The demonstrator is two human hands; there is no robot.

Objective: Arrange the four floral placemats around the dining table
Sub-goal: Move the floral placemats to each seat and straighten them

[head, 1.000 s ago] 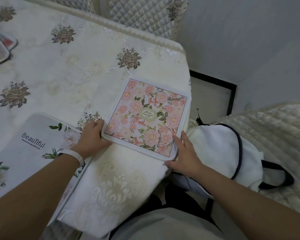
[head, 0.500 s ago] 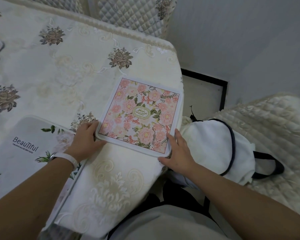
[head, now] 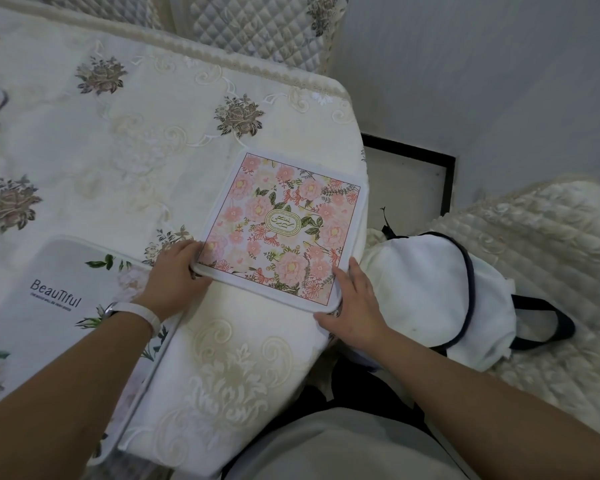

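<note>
We are pressing the pink floral placemat flat at the dining table corner, left hand and right hand lying open-fingered against its near corners. A white bag is sitting on the quilted chair just right of the placemat; what it holds we cannot tell.

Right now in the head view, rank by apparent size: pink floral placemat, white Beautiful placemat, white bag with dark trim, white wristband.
1-3. Pink floral placemat, white bag with dark trim and white Beautiful placemat look alike; the last is cut off by the frame and an arm, so no ranking.
4. White wristband, clearly smallest.
</note>
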